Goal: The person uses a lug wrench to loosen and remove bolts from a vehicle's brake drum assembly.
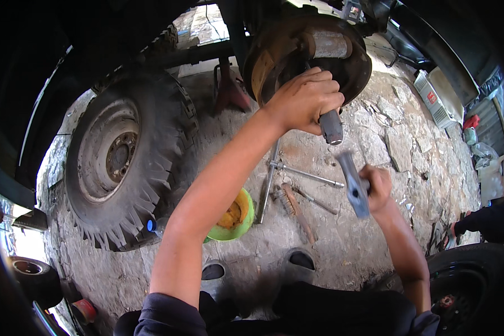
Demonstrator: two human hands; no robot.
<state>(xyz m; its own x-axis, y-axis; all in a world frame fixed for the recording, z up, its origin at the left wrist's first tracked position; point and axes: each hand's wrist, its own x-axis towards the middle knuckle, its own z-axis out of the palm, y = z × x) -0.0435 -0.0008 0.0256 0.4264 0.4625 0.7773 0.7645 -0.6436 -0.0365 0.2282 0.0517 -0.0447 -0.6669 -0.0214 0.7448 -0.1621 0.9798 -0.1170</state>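
Observation:
My left hand (311, 98) is wrapped round a thick dark metal punch or chisel (331, 127), its blunt end toward me. The tool's far end goes in at a round rusty brake assembly (257, 70) under the vehicle, where my fist hides the contact. Lower and to the right, my right hand (377, 187) is closed on the handle of a hammer (354, 185). The hammer's steel head is raised below the tool's blunt end, apart from it. Most of its handle is hidden in my fist.
A large treaded wheel (117, 159) stands at left. A red jack stand (231, 92) is beneath the axle. On the stone floor lie a cross wrench (274, 165), wire brush (291, 204), metal rod (316, 201) and green bowl (246, 224). Another person's sleeve (481, 225) shows at right.

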